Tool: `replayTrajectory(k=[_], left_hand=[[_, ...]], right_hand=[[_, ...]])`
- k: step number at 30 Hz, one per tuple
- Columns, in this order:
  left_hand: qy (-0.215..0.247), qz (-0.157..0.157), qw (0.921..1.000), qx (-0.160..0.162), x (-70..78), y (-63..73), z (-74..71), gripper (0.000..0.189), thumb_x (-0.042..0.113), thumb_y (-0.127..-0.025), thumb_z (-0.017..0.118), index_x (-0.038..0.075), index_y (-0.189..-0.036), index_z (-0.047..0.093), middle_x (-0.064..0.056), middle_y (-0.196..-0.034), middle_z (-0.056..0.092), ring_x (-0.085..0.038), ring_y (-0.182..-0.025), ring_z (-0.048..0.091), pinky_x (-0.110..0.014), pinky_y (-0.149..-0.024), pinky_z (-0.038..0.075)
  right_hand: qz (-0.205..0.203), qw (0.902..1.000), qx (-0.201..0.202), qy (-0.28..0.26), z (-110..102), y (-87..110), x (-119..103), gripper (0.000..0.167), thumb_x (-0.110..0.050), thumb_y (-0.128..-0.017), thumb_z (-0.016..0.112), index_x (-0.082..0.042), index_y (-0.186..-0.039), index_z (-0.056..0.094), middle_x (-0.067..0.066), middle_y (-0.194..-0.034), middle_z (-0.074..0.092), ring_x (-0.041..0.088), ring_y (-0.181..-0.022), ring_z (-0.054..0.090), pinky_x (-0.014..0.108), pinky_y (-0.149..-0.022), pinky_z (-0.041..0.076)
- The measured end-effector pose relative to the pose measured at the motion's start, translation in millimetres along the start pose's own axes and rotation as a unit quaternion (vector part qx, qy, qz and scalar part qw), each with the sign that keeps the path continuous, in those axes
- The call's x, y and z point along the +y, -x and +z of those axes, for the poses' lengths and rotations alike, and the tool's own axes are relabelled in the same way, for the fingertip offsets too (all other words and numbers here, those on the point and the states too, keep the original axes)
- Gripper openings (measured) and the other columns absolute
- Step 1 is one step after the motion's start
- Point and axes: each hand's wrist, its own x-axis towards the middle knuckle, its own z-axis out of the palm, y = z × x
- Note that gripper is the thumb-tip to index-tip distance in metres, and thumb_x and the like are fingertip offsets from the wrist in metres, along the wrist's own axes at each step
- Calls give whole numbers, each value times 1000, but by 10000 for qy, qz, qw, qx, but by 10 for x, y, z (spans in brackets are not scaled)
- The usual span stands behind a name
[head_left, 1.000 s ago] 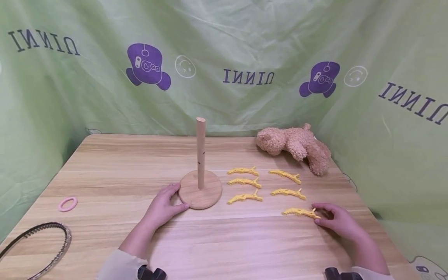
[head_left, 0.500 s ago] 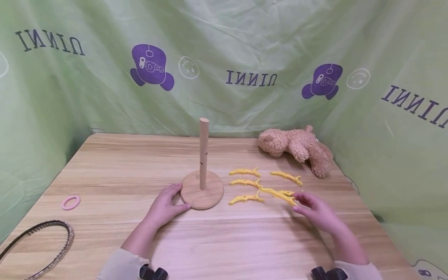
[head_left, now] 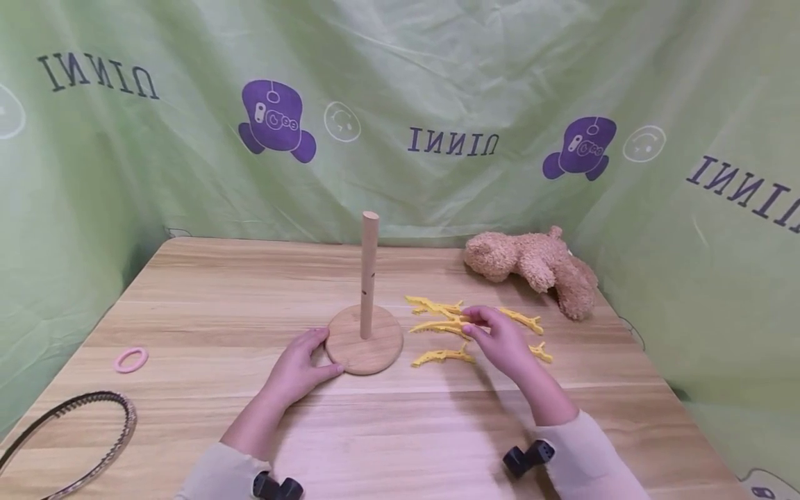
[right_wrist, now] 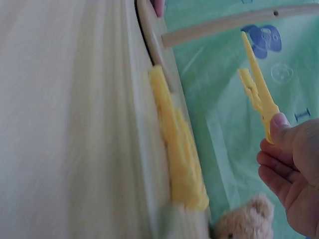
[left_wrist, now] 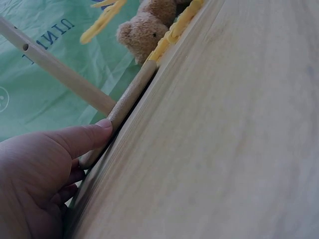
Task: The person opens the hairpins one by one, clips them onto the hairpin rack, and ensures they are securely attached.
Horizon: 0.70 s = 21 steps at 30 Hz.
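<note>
Plainly yellow, slim, forked clip (right_wrist: 262, 82) — right hand (head_left: 498, 340) pinching it, left hand (head_left: 296, 369) gripping round wooden base (head_left: 367, 357)

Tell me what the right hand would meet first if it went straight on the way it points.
Probably the wooden pole: the right hand points roughly toward it, the yellow clip it holds leading. Depth is unclear, so it might pass behind.
</note>
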Motion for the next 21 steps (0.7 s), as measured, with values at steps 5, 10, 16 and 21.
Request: replayTrajectory(k=[5,10,16,21], left_hand=[[5,-8,10000,-16,9,-16,5,78,29,-81,79,-7,-142,45,-29,-148,42,-46,-142,33,-58,-119,25],[10,77,10000,-11,0,-39,24,77,28,-81,80,-7,-141,46,-29,-147,43,-46,-142,33,-57,-118,26],[32,127,9999,17,-10,-53,38,77,28,-80,80,-8,-140,47,-30,-146,44,-46,-141,34,-58,-118,27],[25,115,9999,7,-13,-49,46,77,27,-80,80,-8,-140,47,-30,-146,44,-46,-142,33,-58,-118,26]], right_hand=[[-116,9999,23,-57,142,-205,-244,23,-12,-92,67,-1,-112,68,14,-104,70,27,-99,66,43,-85,57],[-252,9992,-254,-192,286,-353,-402,22,-11,-92,66,-2,-112,68,13,-103,70,27,-99,67,38,-80,58],[-352,9980,-461,-264,450,-465,-517,21,-12,-91,68,-3,-111,69,11,-102,71,26,-102,66,39,-84,58],[-375,9973,-584,-245,531,-512,-575,21,-13,-91,69,-3,-110,69,11,-102,71,26,-101,67,39,-84,58]])
